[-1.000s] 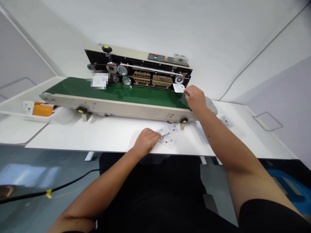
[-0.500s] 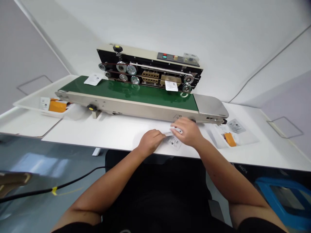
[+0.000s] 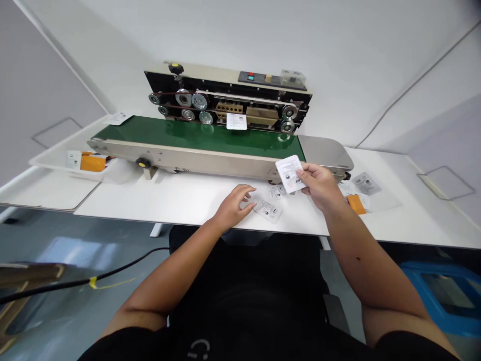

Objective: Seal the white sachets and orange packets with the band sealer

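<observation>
Right of centre, the right hand (image 3: 317,186) pinched a white printed sachet (image 3: 289,173) above the table, before the band sealer's green conveyor (image 3: 195,133), while the left hand (image 3: 233,207) spread open just beside another sachet (image 3: 267,210) on the white table (image 3: 150,200).

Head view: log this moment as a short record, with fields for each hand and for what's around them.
Right hand: holds a white sachet up, between thumb and fingers
Left hand: open, nearest a flat sachet, which lies on the table
Also near the hands: a second sachet on the table
Belt: a sachet lies on the green belt of the band sealer
Left of the sealer: a tray holding an orange packet
</observation>
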`<state>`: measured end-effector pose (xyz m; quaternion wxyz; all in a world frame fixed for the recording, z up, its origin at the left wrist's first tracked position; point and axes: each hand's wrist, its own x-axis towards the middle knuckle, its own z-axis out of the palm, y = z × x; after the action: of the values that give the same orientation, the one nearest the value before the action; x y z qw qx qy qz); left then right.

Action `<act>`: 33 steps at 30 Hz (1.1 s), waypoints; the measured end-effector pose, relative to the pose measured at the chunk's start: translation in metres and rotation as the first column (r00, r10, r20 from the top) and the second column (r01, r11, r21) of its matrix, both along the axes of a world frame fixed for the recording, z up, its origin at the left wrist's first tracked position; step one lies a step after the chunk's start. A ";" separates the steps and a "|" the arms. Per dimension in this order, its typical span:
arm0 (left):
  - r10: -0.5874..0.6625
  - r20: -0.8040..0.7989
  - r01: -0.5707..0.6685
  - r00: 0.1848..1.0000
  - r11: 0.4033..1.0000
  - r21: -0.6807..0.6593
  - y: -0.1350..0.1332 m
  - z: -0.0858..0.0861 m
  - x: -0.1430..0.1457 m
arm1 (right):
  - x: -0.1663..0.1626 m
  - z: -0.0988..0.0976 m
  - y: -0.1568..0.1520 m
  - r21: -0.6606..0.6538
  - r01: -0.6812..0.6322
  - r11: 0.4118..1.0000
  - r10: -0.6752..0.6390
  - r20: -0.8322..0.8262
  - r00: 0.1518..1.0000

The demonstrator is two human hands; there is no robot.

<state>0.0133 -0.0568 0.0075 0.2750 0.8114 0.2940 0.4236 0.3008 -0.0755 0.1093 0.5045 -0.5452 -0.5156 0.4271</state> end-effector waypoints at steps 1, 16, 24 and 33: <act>-0.008 -0.022 0.008 1.000 1.000 0.001 0.000 0.000 0.000 | 0.004 0.004 0.002 0.001 0.043 0.999 -0.043 -0.060 0.997; -0.278 -0.433 0.371 0.857 0.917 0.146 0.002 0.005 0.001 | 0.066 0.043 0.093 0.546 0.247 0.801 -0.530 0.454 0.716; -0.275 -0.494 0.380 0.825 0.917 0.124 0.003 0.000 0.000 | 0.069 0.033 0.142 0.523 0.160 0.837 -0.411 0.408 0.815; -0.280 -0.524 0.377 0.804 0.922 0.085 0.003 0.002 0.001 | 0.061 0.037 0.165 0.429 0.109 0.897 -0.329 0.481 0.813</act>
<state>0.0146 -0.0534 0.0090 0.1818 0.9539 0.1691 0.1686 0.3622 0.0892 0.1468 0.4808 -0.5912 -0.6420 0.0842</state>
